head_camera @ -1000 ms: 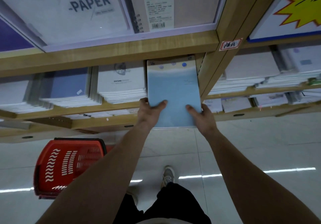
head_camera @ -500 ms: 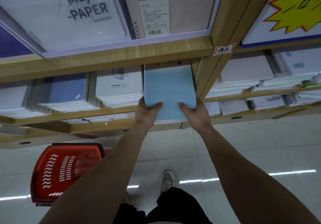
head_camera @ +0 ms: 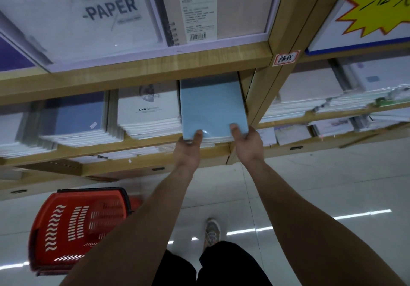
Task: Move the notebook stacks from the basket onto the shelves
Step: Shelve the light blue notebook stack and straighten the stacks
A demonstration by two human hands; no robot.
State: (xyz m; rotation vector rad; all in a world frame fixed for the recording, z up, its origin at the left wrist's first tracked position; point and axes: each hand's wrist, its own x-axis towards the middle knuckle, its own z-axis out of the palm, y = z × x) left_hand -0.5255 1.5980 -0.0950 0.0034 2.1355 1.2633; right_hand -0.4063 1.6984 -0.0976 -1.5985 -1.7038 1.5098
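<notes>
Left hand (head_camera: 187, 151) and right hand (head_camera: 249, 145) clamp the near corners of the blue notebook stack (head_camera: 213, 108), thumbs on top, just beside the wooden upright (head_camera: 263, 94); it looks heavy, stiff, glossy. Support from underneath seems wisest.

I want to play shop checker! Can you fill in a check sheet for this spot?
Surface: wooden shelf, full of stacks.
Job's things: blue stack in the shelf's right end slot, next to the post; red basket on the floor, inside hidden.
Clutter: white stack beside the blue stack, more stacks further left.
Hands: left hand and right hand grip the blue stack's near edge, thumbs on top.
Cables: nothing seen.
Surroundings: shiny floor, yellow sign upper right.
</notes>
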